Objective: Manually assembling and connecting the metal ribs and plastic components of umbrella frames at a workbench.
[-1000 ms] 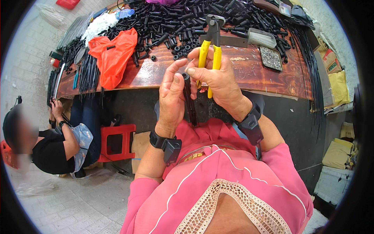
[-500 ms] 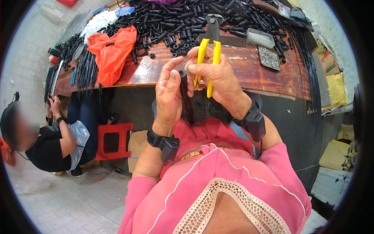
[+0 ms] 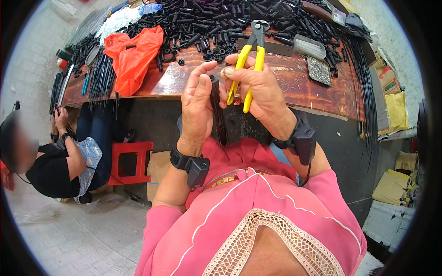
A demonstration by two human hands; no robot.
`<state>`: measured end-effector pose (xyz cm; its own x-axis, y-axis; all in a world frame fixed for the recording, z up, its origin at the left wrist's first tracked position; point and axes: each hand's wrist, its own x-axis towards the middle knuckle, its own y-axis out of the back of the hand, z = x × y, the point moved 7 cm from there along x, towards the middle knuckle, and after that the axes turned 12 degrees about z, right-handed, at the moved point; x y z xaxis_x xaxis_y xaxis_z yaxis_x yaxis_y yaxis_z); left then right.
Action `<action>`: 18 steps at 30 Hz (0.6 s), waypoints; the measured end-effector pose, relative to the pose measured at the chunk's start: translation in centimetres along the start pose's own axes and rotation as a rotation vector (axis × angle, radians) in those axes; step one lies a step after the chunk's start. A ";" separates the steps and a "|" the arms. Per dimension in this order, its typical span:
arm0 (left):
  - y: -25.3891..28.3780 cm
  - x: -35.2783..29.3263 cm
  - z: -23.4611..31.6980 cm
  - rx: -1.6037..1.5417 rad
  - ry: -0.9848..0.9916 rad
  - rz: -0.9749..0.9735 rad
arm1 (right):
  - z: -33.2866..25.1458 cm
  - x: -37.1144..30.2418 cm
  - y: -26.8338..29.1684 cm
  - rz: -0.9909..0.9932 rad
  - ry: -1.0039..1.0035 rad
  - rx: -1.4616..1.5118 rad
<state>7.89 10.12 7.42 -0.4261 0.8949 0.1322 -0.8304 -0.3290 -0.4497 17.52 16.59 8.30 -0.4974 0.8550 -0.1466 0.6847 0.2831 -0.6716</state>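
My left hand (image 3: 195, 103) is closed around a slim bundle of black rods (image 3: 219, 115) with a ring-shaped black plastic piece at its top. The bundle hangs nearly upright in front of my lap. In my right hand (image 3: 266, 89) is a pair of end-cutting pliers (image 3: 259, 57) with yellow handles, its dark head pointing up over the table. My right thumb and forefinger meet near the top of the black piece; anything tiny between them is too small to make out. Both hands are close together, just off the table's near edge.
Behind my hands, a heap of black plastic parts (image 3: 198, 25) covers the wooden table (image 3: 294, 89). An orange plastic bag (image 3: 133, 60) lies at left, a tray of small metal bits (image 3: 317, 70) at right. A seated person (image 3: 55, 170) works at far left by a red stool (image 3: 130, 146).
The pliers have tipped a little to the right and sunk slightly. Both hands keep their grips beside each other, and the whole view has shifted a little.
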 end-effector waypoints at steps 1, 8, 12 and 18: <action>-0.1 0.0 0.0 -0.001 0.000 -0.001 | -0.3 0.0 -0.1 -0.003 0.052 -0.040; 0.3 0.3 -0.3 -0.123 0.029 0.029 | -0.9 -0.5 -1.1 0.042 0.240 -0.158; 0.4 0.4 -0.4 -0.115 0.023 0.015 | -1.0 -0.6 -1.3 0.059 0.243 -0.159; 0.3 0.4 -0.5 -0.119 0.014 -0.013 | -1.1 -0.5 -1.3 0.063 0.278 -0.217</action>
<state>7.62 10.53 6.83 -0.4100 0.9033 0.1263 -0.7866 -0.2801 -0.5503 17.48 16.29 10.00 -0.3070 0.9509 0.0402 0.8213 0.2860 -0.4936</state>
